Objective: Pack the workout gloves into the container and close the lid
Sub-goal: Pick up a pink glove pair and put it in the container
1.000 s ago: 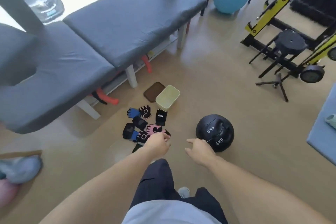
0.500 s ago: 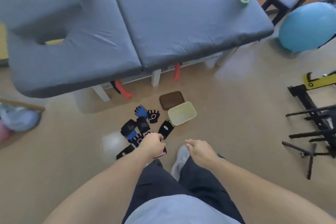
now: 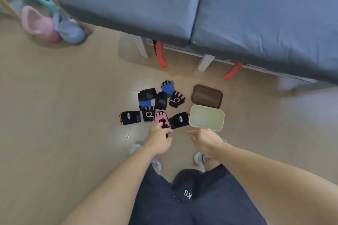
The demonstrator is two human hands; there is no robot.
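Reaching down, we have packed nothing yet — the workout gloves [image 3: 157, 105] all lie on the floor beside the empty green container [image 3: 207, 118], brown lid [image 3: 207, 96] off behind it. Left hand [image 3: 159, 139] fingers pinch the pink glove [image 3: 161, 119]; right hand [image 3: 204, 139] loosely curled, empty.

The near end of the pink glove [image 3: 161, 119] is being covered by the left hand [image 3: 159, 141]; the grey bench [image 3: 201, 5] is being cropped at the top and right edges.
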